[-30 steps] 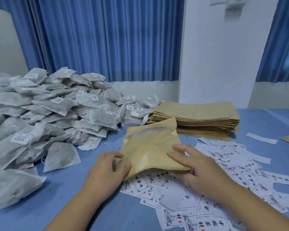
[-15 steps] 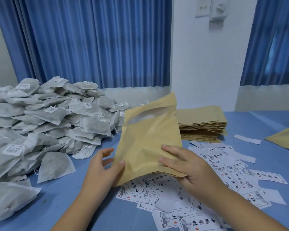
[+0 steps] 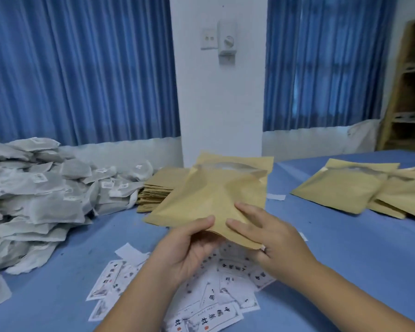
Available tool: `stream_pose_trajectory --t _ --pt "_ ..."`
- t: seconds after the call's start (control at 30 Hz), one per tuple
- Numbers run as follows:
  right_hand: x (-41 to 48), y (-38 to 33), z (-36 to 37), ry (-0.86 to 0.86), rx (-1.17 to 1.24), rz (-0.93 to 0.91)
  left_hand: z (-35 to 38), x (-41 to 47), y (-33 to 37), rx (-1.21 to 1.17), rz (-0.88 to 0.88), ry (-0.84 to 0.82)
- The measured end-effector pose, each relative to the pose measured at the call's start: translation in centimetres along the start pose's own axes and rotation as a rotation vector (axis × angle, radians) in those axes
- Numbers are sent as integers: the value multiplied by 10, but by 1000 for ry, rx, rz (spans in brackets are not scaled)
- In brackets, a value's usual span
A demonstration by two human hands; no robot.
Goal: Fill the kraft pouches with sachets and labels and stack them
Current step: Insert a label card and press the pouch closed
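A bulging kraft pouch (image 3: 211, 192) with its mouth gaping at the top hangs in the air over the blue table (image 3: 345, 259). My left hand (image 3: 189, 245) grips its near edge from below, thumb on top. My right hand (image 3: 266, 231) holds the near right corner, fingers spread flat over the front. Printed paper labels (image 3: 201, 298) lie scattered under my hands. A big heap of grey-white sachets (image 3: 41, 197) fills the left side. A stack of flat empty pouches (image 3: 156, 190) sits behind the held one. Filled pouches (image 3: 359, 188) lie stacked at the right.
A white pillar with a switch (image 3: 223, 92) stands behind the table, blue curtains on both sides. A wooden shelf (image 3: 410, 92) is at the far right. A small white paper strip (image 3: 276, 196) lies between the held pouch and the filled ones.
Both hands have lifted the pouch off the labels and carried it up and rightward. My view has swung right, bringing the stack of filled pouches into sight.
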State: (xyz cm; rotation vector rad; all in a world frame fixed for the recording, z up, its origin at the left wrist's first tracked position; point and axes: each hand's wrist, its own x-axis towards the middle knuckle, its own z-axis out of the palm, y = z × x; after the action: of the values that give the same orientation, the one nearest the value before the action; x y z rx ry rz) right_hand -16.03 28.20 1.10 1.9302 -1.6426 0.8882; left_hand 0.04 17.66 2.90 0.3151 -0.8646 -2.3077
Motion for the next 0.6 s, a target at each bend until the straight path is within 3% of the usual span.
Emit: stream_pose_trajectory --t 0.37,0.6 --pt "-81 93 -107 21 -79 308 116 96 -131 -42 -200 -182" --pt "-95 158 -174 174 -177 439 214 144 -169 93 -307 -321"
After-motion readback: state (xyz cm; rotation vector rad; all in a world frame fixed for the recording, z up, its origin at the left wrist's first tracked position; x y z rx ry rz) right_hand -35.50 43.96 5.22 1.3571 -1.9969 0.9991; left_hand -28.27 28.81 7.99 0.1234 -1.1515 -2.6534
